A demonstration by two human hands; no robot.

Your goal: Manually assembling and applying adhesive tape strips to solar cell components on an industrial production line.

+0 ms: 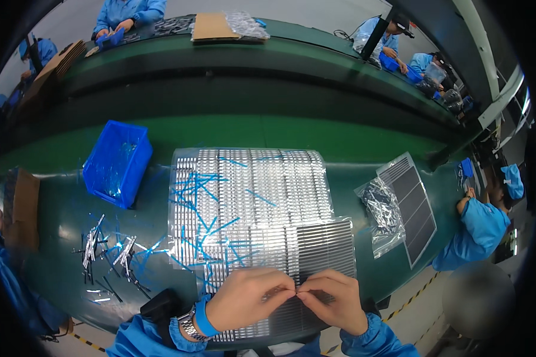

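My left hand (250, 299) and my right hand (337, 300) meet fingertip to fingertip, each in a pinch. Whatever lies between the fingertips is too small to make out. Below them is a clear sheet with rows of small silvery strips (268, 199). A darker striped sheet (324, 250) overlaps its near right part, just beyond my right hand. Thin blue film strips (199, 190) lie scattered over the left half of the silvery sheet. A metal watch (189, 326) and a blue band (205, 318) circle my left wrist.
Left on the green table (59, 208) are a blue bin (118, 163) with clear film scraps and loose dark and silvery strips (125, 256). On the right, a clear bag of silvery pieces (382, 217) rests against a grey panelled sheet (412, 208). Co-workers (473, 232) sit around.
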